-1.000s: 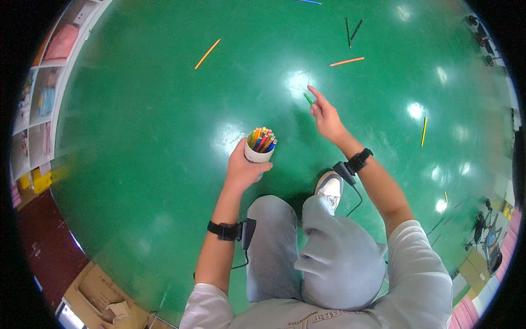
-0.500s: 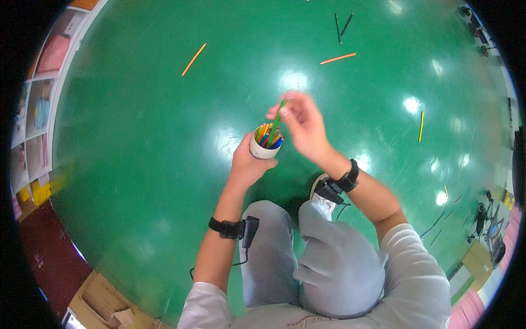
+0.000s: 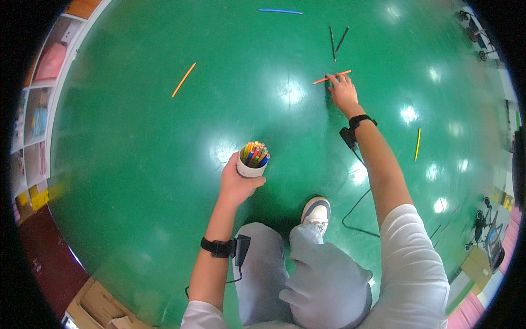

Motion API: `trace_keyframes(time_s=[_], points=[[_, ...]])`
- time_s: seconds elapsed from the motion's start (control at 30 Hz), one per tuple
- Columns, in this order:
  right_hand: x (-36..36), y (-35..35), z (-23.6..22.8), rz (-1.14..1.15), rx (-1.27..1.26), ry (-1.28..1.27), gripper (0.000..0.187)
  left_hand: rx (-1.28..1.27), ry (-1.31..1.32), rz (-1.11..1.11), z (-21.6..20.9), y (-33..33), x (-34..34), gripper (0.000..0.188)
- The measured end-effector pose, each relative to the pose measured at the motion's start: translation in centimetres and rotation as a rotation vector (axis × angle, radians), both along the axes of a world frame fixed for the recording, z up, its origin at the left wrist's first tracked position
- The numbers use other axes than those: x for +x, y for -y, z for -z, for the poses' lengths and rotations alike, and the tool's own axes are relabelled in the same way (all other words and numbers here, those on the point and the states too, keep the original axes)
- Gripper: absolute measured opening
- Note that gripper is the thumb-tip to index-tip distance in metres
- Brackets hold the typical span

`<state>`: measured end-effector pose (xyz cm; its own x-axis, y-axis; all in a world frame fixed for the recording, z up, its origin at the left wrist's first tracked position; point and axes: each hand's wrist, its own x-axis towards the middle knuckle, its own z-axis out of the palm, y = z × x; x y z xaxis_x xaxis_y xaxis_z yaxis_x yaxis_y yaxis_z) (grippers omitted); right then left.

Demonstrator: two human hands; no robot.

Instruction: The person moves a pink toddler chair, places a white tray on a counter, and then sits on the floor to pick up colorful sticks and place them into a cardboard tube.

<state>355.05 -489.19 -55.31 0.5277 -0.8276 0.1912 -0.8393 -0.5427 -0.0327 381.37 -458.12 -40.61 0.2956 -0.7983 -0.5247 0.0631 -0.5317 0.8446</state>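
Observation:
My left hand [image 3: 239,180] is wrapped round a white cup [image 3: 251,170], held tilted above the floor. Coloured pencils [image 3: 256,153] crowd inside it, their ends sticking out over the rim. Farther off to the right, my right hand [image 3: 343,93] reaches down to an orange-red pencil [image 3: 346,72] on the green floor, its fingertips closed about the middle of it. Just beyond lie two dark pencils [image 3: 342,40], set in a V shape.
An orange pencil [image 3: 184,80] lies to the left, a blue one [image 3: 280,11] at the far edge and a yellow one [image 3: 418,145] to the right. White shelving [image 3: 47,112] lines the left side. A wheeled frame [image 3: 487,230] and cardboard box [image 3: 476,264] stand at the right.
The green pencil my right hand held over the cup has left that hand. The right hand has moved far and right, onto the orange-red pencil. The cup sits slightly nearer and farther left.

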Motion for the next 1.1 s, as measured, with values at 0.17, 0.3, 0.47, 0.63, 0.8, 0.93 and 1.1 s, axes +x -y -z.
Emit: trace_keyframes(time_s=[0.17, 0.3, 0.47, 0.63, 0.8, 0.93, 1.1], points=[[1.6, 1.1, 0.1, -0.068, 0.106, -0.204, 0.02, 0.024, 0.057, -0.005, -0.6, -0.3, 0.1, 0.064], [0.6, -1.2, 1.3, -0.062, -0.027, -0.237, 0.011, 0.072, -0.001, -0.043, -1.2, 0.4, -0.4, 0.064], [2.9, -6.3, -3.9, 0.022, 0.599, 0.221, 0.012, 0.015, 0.056, -0.032, -0.7, -0.1, 0.1, 0.064], [7.7, -11.2, -17.0, -0.736, 0.27, 0.331, 0.023, -0.004, 0.092, 0.004, 0.9, -0.7, 0.7, 0.065], [11.8, -14.0, -20.8, -1.031, 0.097, 0.081, 0.021, -0.003, 0.092, 0.069, -0.2, -0.1, -0.1, 0.064], [12.9, -16.9, -21.5, -1.07, 0.171, 0.213, 0.032, -0.004, 0.082, 0.055, 0.1, -0.8, -0.6, 0.061], [10.4, -20.8, -16.7, -0.535, 0.307, 0.97, 0.069, -0.016, -0.041, -0.058, -0.9, -0.9, -0.8, 0.056]])
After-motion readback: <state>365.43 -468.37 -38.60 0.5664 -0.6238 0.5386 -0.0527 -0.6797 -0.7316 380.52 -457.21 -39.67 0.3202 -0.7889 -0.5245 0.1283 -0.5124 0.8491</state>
